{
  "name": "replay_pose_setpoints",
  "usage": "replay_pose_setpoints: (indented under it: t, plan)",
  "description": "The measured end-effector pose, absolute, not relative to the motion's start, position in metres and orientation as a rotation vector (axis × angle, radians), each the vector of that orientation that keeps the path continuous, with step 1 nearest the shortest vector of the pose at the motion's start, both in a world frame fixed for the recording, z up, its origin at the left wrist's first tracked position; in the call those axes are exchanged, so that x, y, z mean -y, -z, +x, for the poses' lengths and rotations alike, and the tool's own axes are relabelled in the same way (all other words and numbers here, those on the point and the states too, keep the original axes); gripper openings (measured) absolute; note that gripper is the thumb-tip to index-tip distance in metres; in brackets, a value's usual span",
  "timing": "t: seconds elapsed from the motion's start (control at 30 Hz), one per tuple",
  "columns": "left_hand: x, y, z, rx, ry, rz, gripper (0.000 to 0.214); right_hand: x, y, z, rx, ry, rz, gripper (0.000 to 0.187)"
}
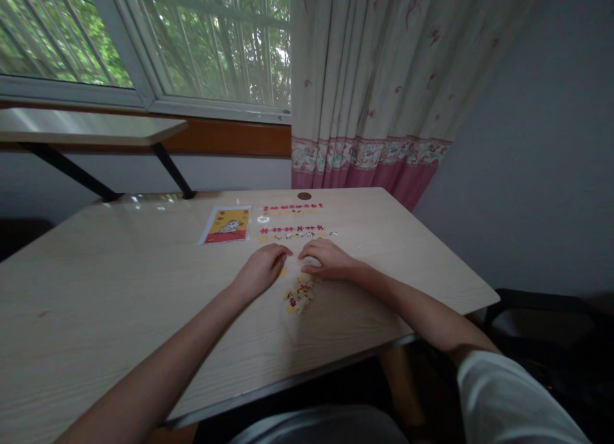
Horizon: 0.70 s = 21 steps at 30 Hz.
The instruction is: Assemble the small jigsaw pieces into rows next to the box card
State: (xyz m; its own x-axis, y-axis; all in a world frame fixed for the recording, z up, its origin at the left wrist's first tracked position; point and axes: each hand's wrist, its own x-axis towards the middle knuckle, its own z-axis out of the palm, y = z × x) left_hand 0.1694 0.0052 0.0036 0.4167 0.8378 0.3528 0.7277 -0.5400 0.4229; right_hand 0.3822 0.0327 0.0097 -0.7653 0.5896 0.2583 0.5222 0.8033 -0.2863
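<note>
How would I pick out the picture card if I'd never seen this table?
Start at the pale wooden table under the window. Left of the two rows of puzzle pieces, beyond the left hand, lies the picture card. It is the only flat rectangle, yellow above a red band.

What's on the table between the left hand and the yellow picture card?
Nothing. The head view shows only bare table between the left hand and the picture card. The rows of puzzle pieces lie farther right.
</note>
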Motion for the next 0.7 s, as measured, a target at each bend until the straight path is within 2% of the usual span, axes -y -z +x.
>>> replay_pose_setpoints:
  t: [0.13, 0.43, 0.7]
  plan:
    - [-0.007, -0.005, 0.167, -1.423, -0.806, 2.451, 0.024, -0.034, -0.011, 0.381, 2.689, -0.266, -0.881, 0.037]
    - [-0.004, -0.006, 0.176, -1.464, -0.711, 2.486, 0.026, -0.035, -0.011, 0.379, 2.655, -0.297, -0.815, 0.018]
    - [-0.004, -0.005, 0.183, -1.444, -0.664, 2.583, 0.025, -0.036, -0.010, 0.378, 2.620, -0.345, -0.876, 0.018]
